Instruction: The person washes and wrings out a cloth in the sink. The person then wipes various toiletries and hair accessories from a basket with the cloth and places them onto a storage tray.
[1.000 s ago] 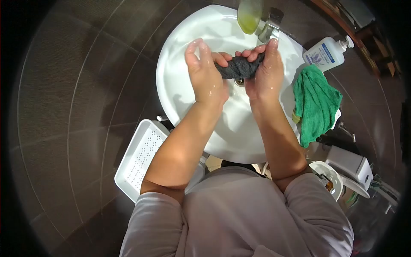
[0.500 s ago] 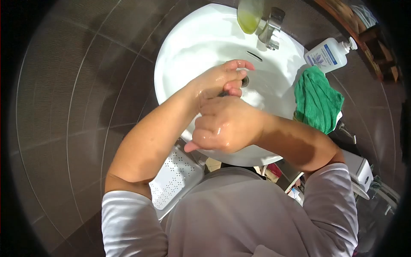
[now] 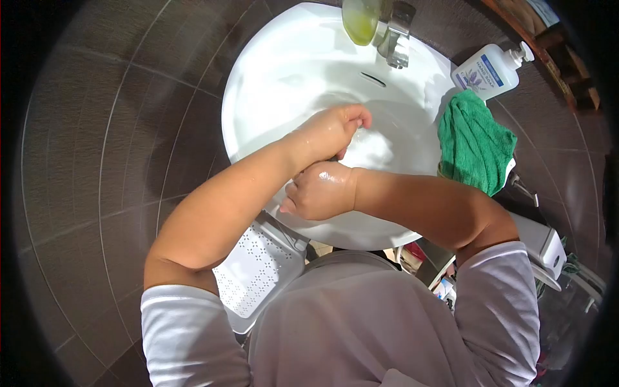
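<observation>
Both of my hands are wet and shiny over the white sink (image 3: 258, 97). My left hand (image 3: 327, 132) is palm down above the bowl, its fingers curled inward and bent together; I see nothing in them. Just below it, my right hand (image 3: 319, 191) is closed against the underside of my left wrist, its fingers partly hidden. Between the two hands is a small dark spot that I cannot make out. The faucet (image 3: 396, 39) stands at the back of the sink, beside a bottle of yellow-green liquid (image 3: 361, 22).
A hand soap bottle (image 3: 485, 72) with a pump stands at the back right of the sink. In front of it a green cloth (image 3: 476, 143) hangs over the right rim. A white perforated basket (image 3: 255, 271) is below the sink on the left. Dark wall tiles (image 3: 145, 129) rise at left.
My right hand has shifted slightly left and rolled, from lying across the left hand's heel to lying against the wrist. My left fingers have drawn closer together. The view has shifted slightly.
</observation>
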Tool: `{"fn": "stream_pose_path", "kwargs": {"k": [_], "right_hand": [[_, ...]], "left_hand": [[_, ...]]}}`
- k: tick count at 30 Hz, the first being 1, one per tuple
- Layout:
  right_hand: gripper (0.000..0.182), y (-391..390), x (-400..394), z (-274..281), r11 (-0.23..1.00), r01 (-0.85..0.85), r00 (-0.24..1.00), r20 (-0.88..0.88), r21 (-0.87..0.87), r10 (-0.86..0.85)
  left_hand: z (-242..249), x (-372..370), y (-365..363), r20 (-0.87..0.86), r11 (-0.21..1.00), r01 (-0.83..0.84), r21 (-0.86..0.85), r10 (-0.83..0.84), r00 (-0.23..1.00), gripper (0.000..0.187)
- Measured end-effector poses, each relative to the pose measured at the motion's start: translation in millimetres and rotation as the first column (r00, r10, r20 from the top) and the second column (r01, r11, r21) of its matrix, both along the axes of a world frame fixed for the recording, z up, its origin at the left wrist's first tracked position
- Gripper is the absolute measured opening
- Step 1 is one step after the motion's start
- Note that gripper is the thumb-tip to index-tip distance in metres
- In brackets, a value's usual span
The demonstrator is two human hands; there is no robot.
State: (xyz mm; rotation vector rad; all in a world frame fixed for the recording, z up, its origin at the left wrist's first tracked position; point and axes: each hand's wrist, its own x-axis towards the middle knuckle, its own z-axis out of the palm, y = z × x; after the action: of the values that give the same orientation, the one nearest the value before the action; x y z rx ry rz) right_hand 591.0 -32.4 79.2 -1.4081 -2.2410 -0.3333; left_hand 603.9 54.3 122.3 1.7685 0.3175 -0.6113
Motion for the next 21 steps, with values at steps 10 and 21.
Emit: {"fn": "stream_pose_path", "kwargs": {"k": [10,21], "right_hand": [[0.022,21,-9,-83,0.910,0.042,0.977,-0.175,-0.413,-0.125],[0.030,12,-3,-101,0.869,-0.110,0.825,-0.531,-0.483,-0.191]], "left_hand": [[-43,4,-4,0.061,0.974,0.075,0.216,-0.090,0.994,0.020],[-101,14,-16,0.156,0.861,0.175,0.477,-0.279,0.948,0.023]]}}
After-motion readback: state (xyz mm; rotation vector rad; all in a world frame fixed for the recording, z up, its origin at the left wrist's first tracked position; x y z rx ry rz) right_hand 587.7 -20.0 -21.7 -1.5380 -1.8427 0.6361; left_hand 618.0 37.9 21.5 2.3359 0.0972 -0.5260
